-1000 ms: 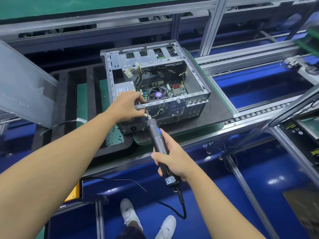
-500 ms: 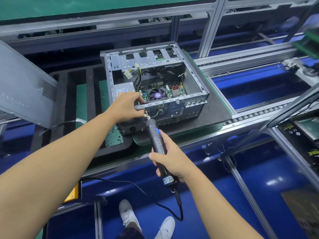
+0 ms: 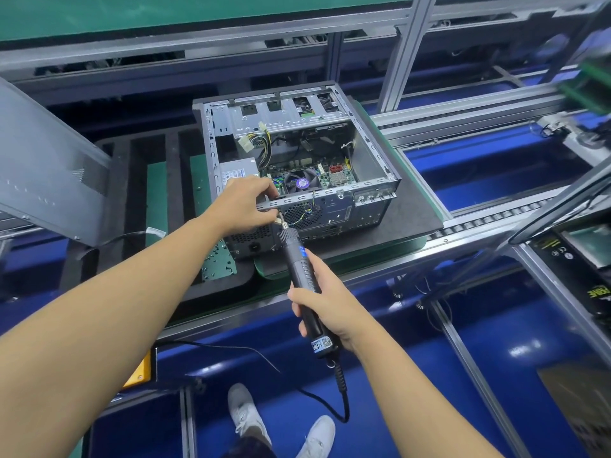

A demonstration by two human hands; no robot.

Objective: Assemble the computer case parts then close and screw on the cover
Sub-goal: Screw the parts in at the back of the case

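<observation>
At the case rim [image 3: 330, 196], my left hand [image 3: 244, 206] pinches the bit [image 3: 279, 220] for aim; right hand [image 3: 325, 312] grips the screwdriver [image 3: 297, 259].

Glossy blue floor [image 3: 496, 325] w/ light glare, alu conveyor frame [image 3: 400, 51], roller rail [image 3: 489, 222], green panel [image 3: 165, 11] up top.

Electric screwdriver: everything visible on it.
The electric screwdriver is a slim black plastic-looking cylinder with a blue label up front, a white barcode sticker and black cord at its tail. Tilted, its bit points at the computer case's rear panel. The right hand grips its rear half; the left hand pinches the bit.
</observation>
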